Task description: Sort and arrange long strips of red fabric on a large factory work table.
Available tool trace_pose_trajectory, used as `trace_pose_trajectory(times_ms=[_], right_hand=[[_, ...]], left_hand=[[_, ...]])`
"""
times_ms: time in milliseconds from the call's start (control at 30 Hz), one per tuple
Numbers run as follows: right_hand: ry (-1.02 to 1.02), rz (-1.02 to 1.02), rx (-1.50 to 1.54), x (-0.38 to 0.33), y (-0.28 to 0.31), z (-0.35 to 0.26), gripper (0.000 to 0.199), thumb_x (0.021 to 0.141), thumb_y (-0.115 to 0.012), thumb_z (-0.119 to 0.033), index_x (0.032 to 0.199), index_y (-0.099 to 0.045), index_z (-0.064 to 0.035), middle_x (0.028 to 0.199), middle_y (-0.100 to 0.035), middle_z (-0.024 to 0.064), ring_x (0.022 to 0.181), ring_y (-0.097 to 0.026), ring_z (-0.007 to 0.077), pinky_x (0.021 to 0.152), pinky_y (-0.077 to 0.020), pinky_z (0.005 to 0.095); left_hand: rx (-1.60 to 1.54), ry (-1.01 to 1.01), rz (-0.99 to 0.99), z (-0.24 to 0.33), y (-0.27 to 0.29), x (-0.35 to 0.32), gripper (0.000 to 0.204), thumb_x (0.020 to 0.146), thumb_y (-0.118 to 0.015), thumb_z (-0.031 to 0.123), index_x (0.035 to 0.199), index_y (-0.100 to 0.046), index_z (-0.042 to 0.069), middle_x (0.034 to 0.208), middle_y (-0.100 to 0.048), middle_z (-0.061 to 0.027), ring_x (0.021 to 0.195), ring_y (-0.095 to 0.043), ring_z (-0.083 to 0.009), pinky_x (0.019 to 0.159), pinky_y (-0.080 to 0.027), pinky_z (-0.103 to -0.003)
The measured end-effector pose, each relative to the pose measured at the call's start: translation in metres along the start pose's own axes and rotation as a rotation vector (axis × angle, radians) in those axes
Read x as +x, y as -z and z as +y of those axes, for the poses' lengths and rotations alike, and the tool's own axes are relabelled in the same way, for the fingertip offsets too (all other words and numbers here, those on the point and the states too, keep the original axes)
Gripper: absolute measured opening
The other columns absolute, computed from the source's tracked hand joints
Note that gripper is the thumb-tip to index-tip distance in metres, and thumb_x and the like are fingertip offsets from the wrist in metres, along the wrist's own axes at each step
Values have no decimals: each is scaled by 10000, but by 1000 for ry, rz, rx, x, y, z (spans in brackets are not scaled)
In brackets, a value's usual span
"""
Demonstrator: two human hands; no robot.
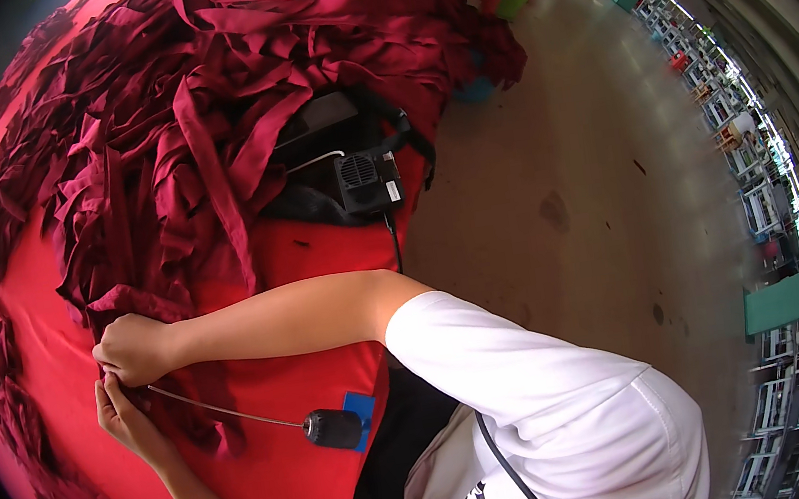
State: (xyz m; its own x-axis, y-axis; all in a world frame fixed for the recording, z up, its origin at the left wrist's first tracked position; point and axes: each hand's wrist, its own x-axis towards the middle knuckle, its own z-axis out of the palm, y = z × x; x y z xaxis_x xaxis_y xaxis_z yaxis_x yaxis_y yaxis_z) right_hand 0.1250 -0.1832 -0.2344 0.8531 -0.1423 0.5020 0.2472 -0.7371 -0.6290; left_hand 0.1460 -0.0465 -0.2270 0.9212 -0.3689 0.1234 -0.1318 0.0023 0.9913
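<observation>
Close together, apparently for fine two-handed control: right hand (133, 350) curled over, fingertips hidden, left hand (121, 415) reaching up just below; impossible to tell how tightly closed or on what. Just above the grip, heaped burgundy fabric strips (206, 159); to its right, thin metal rod (229, 410), apparently steadied by black cylindrical holder (333, 429) on blue plate (366, 417). Farther, above right, black vented box (360, 179).

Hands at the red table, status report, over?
Right hand curled, left hand beside it; grip unclear. Dark red fabric strips heaped beyond. Thin metal rod close by.
</observation>
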Motion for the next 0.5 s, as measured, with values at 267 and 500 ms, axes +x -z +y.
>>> trace_pose_trajectory(times_ms=[267,500], right_hand=[[31,4,16,5,-3,0,206,776,-643,-220,730,-652,-19,720,-676,203,696,-680,389,652,-539,488],[-14,-61,28,1,14,-4,208,853,-586,-227,797,-630,-33,778,-656,240,758,-661,439,639,-490,532]], left_hand=[[27,-52,-37,2,6,0,280,1043,-547,221,849,-667,58,618,-472,79,531,-362,-7,487,-281,-199],[120,-101,-55,25,-6,-11,443,1030,-557,243,634,-494,55,606,-447,67,561,-402,-31,474,-302,-252]])
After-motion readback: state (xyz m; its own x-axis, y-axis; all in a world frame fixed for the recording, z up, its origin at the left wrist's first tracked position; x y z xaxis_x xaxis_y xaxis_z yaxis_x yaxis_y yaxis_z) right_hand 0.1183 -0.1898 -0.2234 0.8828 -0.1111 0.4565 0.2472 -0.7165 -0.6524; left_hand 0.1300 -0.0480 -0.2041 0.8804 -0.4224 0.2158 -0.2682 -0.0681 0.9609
